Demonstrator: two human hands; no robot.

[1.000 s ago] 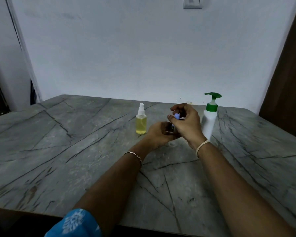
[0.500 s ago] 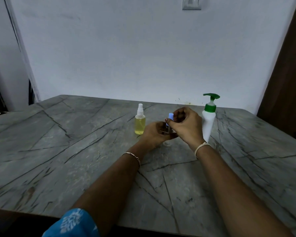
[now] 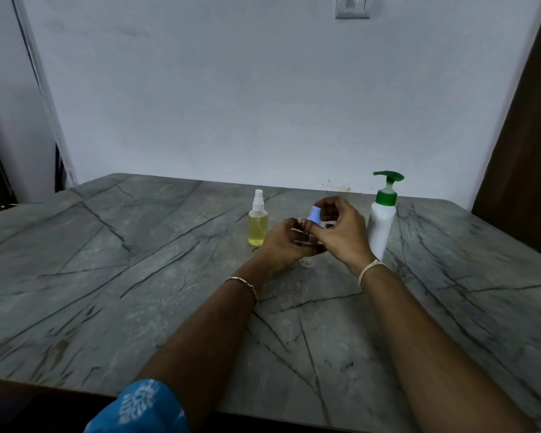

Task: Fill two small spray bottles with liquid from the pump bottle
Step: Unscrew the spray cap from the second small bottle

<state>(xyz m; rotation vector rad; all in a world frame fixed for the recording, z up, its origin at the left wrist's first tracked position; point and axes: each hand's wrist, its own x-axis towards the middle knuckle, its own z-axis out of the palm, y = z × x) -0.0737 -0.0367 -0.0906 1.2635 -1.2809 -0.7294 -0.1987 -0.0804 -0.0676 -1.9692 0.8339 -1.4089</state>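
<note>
A small clear spray bottle (image 3: 258,225) with yellow liquid and a white sprayer stands upright on the grey marble table (image 3: 107,276). To its right my left hand (image 3: 286,243) wraps around a second small bottle, almost wholly hidden by the fingers. My right hand (image 3: 341,229) pinches that bottle's blue cap (image 3: 314,214) from above. The white pump bottle (image 3: 381,228) with a green pump head stands upright just right of my right hand.
A small clear cap (image 3: 306,262) lies on the table just below my hands. A white wall runs behind the table, a dark brown door (image 3: 525,120) stands at the right, and the table's front edge is near my body.
The blue cap has become more exposed between my right fingers, which have shifted around it. Both hands stay together at the same spot; the other bottles have not moved.
</note>
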